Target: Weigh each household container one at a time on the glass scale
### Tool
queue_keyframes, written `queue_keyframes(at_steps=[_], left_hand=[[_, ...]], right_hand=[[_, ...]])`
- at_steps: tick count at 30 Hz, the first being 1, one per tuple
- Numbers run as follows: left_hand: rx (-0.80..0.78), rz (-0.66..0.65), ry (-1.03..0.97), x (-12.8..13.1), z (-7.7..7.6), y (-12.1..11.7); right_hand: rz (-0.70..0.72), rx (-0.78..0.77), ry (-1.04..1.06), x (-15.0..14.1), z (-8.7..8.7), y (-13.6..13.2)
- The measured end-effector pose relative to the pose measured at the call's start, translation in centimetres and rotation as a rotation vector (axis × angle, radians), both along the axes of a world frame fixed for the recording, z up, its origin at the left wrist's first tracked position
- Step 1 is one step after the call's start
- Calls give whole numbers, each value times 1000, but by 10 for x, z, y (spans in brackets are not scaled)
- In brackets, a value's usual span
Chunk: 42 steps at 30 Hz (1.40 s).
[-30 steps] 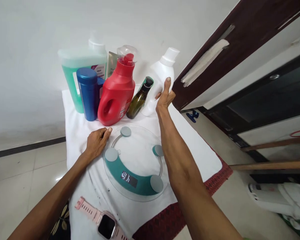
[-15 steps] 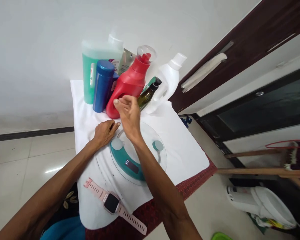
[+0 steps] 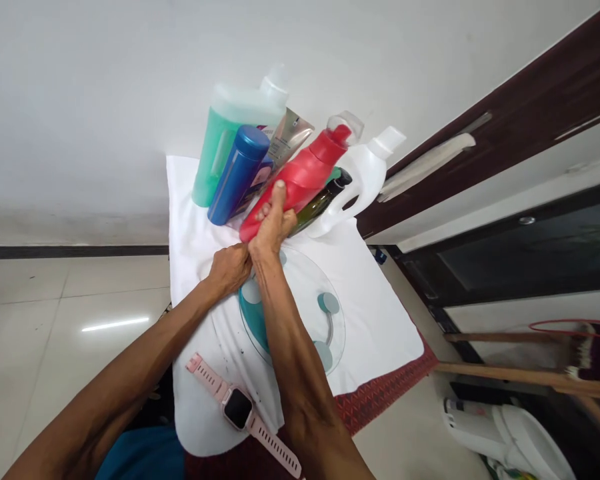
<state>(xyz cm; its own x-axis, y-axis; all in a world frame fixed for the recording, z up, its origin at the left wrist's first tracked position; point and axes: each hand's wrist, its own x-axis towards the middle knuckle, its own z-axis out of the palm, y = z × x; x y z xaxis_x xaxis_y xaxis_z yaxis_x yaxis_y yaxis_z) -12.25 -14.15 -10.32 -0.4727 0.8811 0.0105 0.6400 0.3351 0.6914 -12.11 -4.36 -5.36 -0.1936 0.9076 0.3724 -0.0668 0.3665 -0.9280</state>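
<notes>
My right hand [image 3: 275, 223] is closed around the lower part of a red detergent bottle [image 3: 305, 175] with a clear cap, which leans to the right. My left hand [image 3: 231, 268] rests closed on the white cloth by the left rim of a round glass scale [image 3: 305, 293]; its fingers are partly hidden behind my right wrist. Left of the red bottle stand a blue bottle [image 3: 240, 177] and a large bottle of green liquid [image 3: 213, 153]. To its right are a dark green bottle [image 3: 317, 205] with a black cap and a white jug [image 3: 363, 177] with a handle.
A silver tube [image 3: 287, 139] stands behind the bottles, near the wall. A pink smartwatch [image 3: 237, 408] lies on the white cloth [image 3: 380, 313] at the front. To the right are a dark door frame [image 3: 540, 120], wooden bars [image 3: 520, 375] and a white bucket [image 3: 520, 440].
My right hand, loosely curled in front of the red bottle before, has closed on it, and the bottle tilts further right. The view has shifted. My left hand stays by the scale.
</notes>
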Motion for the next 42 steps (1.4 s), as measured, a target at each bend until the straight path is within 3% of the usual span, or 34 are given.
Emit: queue_keyframes(at_steps=[4,9,12,16,22,26,30,36,42], left_hand=[[-3,-61,41,1,2,-2],[-13,-82,77,1,-1,-1],[-18,-80,92,1,-2,0],[-24,-79,109,0,0,0],[-23,-72,124,0,3,0],[-17,-57,132,1,4,1],[-5,-48,152,2,5,1],[10,-11,193,3,6,3],[15,-4,171,2,6,5]], right_hand=[[-149,-183,165,22,15,7],[-43,-186,117,39,32,7],[-63,-189,177,49,46,-2],[-61,-116,218,77,67,-20],[-15,78,79,156,86,-44],[-67,81,104,204,84,-66],[-112,35,161,231,69,-80],[-152,-19,194,243,45,-80],[-155,-48,219,238,37,-72]])
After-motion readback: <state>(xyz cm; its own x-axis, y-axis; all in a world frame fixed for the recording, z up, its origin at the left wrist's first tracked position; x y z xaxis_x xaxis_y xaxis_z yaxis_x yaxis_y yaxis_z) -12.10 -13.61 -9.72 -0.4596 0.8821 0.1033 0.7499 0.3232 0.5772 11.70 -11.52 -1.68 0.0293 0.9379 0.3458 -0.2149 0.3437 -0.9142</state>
